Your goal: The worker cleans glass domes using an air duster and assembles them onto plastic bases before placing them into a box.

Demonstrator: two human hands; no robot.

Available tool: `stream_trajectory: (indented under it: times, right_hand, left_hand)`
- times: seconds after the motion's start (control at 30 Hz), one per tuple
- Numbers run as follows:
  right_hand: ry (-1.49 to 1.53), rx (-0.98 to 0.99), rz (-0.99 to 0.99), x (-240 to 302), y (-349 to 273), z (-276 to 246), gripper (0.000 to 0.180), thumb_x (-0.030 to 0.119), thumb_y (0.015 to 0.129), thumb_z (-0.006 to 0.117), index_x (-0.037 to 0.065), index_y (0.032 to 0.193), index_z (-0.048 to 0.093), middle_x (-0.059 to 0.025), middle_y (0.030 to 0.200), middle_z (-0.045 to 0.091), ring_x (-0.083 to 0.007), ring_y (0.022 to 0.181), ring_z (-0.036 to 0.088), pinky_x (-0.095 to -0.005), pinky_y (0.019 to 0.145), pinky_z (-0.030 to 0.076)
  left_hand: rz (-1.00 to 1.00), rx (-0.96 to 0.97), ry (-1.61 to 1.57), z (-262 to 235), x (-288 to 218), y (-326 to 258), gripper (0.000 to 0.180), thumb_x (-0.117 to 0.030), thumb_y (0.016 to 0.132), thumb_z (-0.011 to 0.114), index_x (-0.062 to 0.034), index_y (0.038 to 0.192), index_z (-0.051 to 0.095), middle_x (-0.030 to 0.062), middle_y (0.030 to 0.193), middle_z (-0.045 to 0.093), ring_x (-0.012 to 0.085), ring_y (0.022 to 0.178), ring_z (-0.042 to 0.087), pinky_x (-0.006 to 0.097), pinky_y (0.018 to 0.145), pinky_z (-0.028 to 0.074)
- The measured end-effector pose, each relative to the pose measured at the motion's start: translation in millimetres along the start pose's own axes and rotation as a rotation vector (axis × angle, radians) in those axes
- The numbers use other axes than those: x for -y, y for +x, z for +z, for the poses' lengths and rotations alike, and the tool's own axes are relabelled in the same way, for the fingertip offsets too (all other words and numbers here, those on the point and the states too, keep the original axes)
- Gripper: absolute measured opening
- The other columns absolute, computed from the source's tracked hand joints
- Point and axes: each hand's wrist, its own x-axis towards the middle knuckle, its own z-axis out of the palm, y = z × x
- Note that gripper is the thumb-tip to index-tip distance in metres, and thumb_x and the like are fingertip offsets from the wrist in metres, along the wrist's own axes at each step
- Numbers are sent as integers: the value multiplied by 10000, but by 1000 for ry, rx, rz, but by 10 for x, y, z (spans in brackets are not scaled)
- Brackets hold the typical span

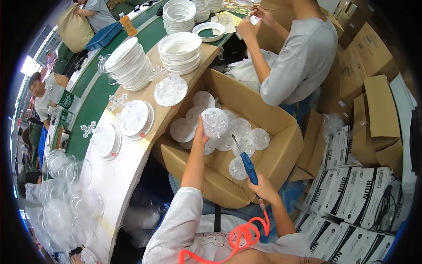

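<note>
A: Left hand (201, 134) is up over the open cardboard box (281, 145), fingers closed around a clear faceted plastic dome (215, 122). It's pinched from below and behind, with the thumb side tucked under the rim.

B: And the right hand (263, 188)?

A: Wrapped tight around a blue-handled powered screwdriver (247, 163), bit pointing up and away toward the dome. An orange coiled cord (246, 235) trails back from the heel of that hand toward the body.

B: How does that dome look to handle?

A: Light, I'd say, thin moulded plastic, stiff but likely brittle at the facets. It looks glossy, so probably slippery. The rim seems the safest place to grip, not the bumpy crown.

B: What's below the hands?

A: More clear domes and white round discs (182, 130) lying loose in the box, just under the left wrist. Out past the left hand, on the curved bench (118, 176), sit assembled round lamp fittings (134, 118), and farther off are stacks of white ring housings (180, 52).

B: Anyone else?

A: A person in a grey shirt (303, 57) is beyond the box, working with their own hands.
</note>
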Motion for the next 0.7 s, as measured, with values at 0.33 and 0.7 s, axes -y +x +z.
stream_trajectory:
  times: [0.33,0.7]
  right_hand:
    - [90,70,-62,112,-11,51,267,152,768,567,11,990,522,-115,761,576,-220,716,580,-321,671,452]
    - [115,77,-141,24,8,190,283,179,764,569,33,1001,519,-188,757,600,-357,709,599,-397,643,456]
  left_hand:
    - [42,41,-46,-30,70,80,619,-536,890,385,-59,1282,429,108,1275,494,269,1155,486,427,987,380]
    - [11,-21,-84,-148,144,127,636,-553,879,394,-56,1274,440,108,1272,499,265,1161,483,424,991,375]
